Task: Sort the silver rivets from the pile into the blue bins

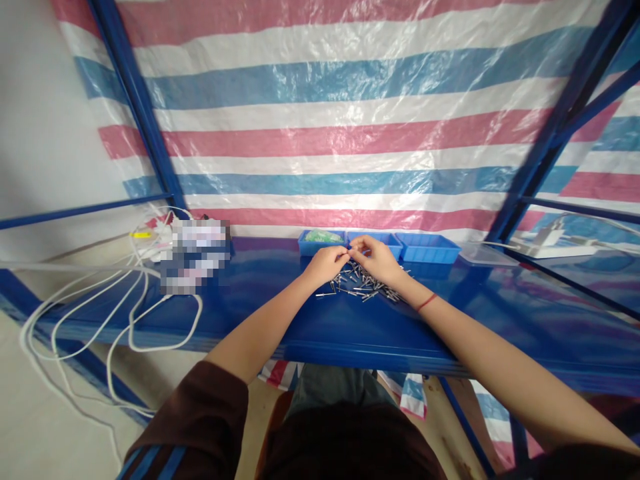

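My left hand [327,265] and my right hand [377,259] meet fingertip to fingertip just over the blue shelf top. Both are closed in a pinch, and whatever lies between the fingertips is too small or hidden to make out. Under and around them spreads a loose pile of slim silver metal pins [367,288], which look like rivets. Behind my hands a blue bin [303,247] holds something green and white in clear plastic. Another blue bin [397,248] is partly covered by my right hand, and its contents are hidden.
A third blue bin [430,252] stands at the right of the row, with a clear plastic lid [483,254] beyond it. White cables [145,313] loop over the shelf's left end. A white power strip [555,247] lies far right. Blue posts [133,87] frame the shelf.
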`<state>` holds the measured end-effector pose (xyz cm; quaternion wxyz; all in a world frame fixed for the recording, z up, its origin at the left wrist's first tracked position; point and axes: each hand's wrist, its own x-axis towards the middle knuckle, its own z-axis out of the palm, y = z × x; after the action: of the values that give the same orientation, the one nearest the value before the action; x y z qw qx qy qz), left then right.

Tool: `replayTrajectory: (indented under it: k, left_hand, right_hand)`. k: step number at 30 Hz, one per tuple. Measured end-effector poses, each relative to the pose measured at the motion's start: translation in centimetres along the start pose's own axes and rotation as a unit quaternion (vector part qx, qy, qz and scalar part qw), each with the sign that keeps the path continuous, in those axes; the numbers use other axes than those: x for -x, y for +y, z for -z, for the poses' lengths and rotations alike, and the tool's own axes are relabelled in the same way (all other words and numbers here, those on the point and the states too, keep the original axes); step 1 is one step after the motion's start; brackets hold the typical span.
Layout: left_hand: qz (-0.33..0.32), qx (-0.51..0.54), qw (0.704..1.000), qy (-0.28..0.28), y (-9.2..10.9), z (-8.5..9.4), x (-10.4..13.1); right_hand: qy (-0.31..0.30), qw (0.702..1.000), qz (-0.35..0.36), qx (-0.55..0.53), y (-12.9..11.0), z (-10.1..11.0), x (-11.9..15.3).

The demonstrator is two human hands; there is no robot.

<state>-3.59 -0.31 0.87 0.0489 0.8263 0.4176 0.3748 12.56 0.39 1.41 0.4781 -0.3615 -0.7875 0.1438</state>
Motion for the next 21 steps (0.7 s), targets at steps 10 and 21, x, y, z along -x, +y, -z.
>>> replayTrajectory:
  k: [10,21]
  left_hand:
    - [0.064,0.161,0.985,0.013,0.3,-0.2,-0.1]
    - [0.066,0.117,0.987,0.087,0.0,0.7,-0.4]
  right_hand:
    - [0.033,0.997,-0.032,-0.068,-0.3,-0.1,0.1]
    - [0.036,0.985,0.038,0.163,0.8,2.1,-0.9]
